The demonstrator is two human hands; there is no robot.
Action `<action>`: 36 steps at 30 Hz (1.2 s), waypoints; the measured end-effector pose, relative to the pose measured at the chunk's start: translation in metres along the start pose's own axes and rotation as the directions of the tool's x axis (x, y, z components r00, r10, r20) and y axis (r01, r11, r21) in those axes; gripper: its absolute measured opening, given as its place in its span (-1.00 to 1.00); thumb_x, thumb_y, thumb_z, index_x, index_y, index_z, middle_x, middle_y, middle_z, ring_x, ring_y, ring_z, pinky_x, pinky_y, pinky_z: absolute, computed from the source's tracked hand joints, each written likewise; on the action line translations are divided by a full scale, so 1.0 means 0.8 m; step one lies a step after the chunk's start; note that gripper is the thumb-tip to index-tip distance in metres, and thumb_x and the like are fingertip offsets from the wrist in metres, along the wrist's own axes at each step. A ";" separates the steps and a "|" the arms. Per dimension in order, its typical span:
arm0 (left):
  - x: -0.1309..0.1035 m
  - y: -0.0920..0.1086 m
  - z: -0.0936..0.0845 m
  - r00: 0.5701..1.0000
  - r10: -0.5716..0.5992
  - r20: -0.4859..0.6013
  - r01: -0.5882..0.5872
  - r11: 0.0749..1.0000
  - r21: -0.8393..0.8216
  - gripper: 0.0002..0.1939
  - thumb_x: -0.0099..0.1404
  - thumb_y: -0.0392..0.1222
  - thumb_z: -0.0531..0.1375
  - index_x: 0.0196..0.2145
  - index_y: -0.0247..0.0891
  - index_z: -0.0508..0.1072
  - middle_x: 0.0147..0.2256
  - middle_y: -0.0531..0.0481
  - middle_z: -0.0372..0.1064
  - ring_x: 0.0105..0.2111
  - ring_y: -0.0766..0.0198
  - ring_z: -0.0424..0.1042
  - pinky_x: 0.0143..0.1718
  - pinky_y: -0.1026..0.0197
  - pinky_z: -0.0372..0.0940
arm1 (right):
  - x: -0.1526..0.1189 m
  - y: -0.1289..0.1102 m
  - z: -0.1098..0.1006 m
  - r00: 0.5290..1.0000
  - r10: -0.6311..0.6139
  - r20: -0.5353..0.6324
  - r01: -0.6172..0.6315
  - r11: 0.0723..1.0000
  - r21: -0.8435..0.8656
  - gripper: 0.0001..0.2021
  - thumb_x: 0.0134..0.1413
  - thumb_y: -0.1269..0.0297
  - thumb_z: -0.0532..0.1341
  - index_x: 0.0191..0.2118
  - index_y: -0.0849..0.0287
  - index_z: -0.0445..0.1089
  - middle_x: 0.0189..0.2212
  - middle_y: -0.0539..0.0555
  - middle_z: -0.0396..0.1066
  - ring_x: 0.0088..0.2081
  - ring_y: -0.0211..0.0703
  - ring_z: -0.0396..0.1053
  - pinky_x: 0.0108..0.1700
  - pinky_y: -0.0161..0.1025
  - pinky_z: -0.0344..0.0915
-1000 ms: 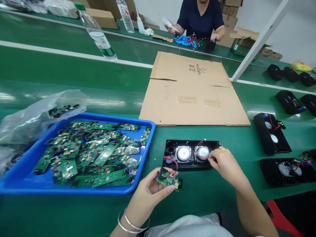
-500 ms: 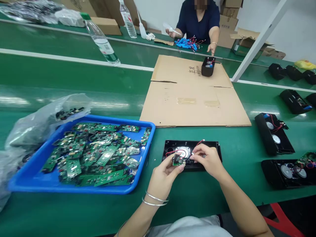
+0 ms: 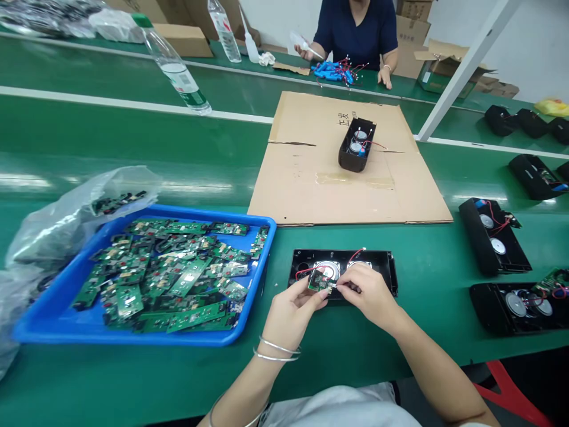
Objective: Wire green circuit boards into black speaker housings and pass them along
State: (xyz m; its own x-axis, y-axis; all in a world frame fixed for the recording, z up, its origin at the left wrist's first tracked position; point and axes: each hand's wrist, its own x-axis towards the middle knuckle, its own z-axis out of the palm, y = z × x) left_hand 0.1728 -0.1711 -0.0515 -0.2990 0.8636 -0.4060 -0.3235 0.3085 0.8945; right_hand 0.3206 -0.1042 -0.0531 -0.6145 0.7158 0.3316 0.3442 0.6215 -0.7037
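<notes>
My left hand (image 3: 293, 311) is closed on a small green circuit board (image 3: 319, 281), held above the left part of an open black speaker housing (image 3: 386, 270). At the board's right edge, my right hand (image 3: 368, 293) pinches a small white wire connector (image 3: 334, 286), its tip against or very near the board. Two round silver speakers show inside the housing, the right one partly behind my fingers. Red wires (image 3: 306, 271) run from the housing towards the board. To the left stands a blue tray (image 3: 272, 249) heaped with green circuit boards (image 3: 191, 279).
Another open speaker housing (image 3: 355, 145) lies on the flattened cardboard (image 3: 302, 196). More housings (image 3: 493, 237) stand at the right, near a white post (image 3: 466, 71). A plastic bag (image 3: 53, 231) leans on the tray. Across the bench, a person (image 3: 355, 35) sits behind blue wired cells (image 3: 333, 71).
My right hand has brought the connector left, up to the board. The far housing has slid towards me across the cardboard, and the other person's hand has come away from it.
</notes>
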 end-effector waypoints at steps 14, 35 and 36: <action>0.002 0.007 0.001 0.999 -0.015 0.030 0.014 1.000 0.027 -0.78 -0.15 -0.27 0.32 -0.43 -0.28 0.57 -0.49 0.09 0.54 -0.46 0.27 0.50 -0.44 0.31 0.50 | -0.004 -0.004 0.009 0.991 -0.129 -0.018 0.126 0.983 -0.133 -0.78 0.23 0.36 0.05 -0.42 0.21 0.35 -0.50 0.06 0.40 -0.44 -0.22 0.29 -0.38 -0.28 0.28; -0.006 0.004 -0.002 0.998 0.063 -0.031 -0.060 0.993 0.097 -0.63 -0.06 -0.20 0.30 -0.24 -0.30 0.43 -0.50 0.11 0.43 -0.46 0.21 0.51 -0.38 0.15 0.52 | 0.028 0.038 -0.049 1.000 0.002 0.007 0.003 0.793 -0.609 -0.83 0.14 0.39 0.14 -0.19 0.17 0.45 -0.42 0.10 0.31 -0.39 -0.13 0.27 -0.47 -0.25 0.25; -0.006 0.005 -0.001 0.997 0.069 -0.035 -0.065 0.992 0.107 -0.63 -0.06 -0.19 0.30 -0.24 -0.30 0.42 -0.50 0.10 0.43 -0.47 0.21 0.51 -0.38 0.15 0.52 | 0.030 0.042 -0.054 0.999 -0.016 0.033 0.033 0.777 -0.628 -0.85 0.13 0.41 0.15 -0.27 0.17 0.47 -0.42 0.11 0.32 -0.38 -0.12 0.26 -0.47 -0.24 0.24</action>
State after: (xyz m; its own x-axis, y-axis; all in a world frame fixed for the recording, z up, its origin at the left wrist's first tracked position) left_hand 0.1720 -0.1746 -0.0460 -0.3514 0.8685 -0.3495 -0.2054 0.2926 0.9339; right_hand 0.3482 -0.0527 -0.0418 -0.6432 0.6948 0.3217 0.6930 0.7070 -0.1414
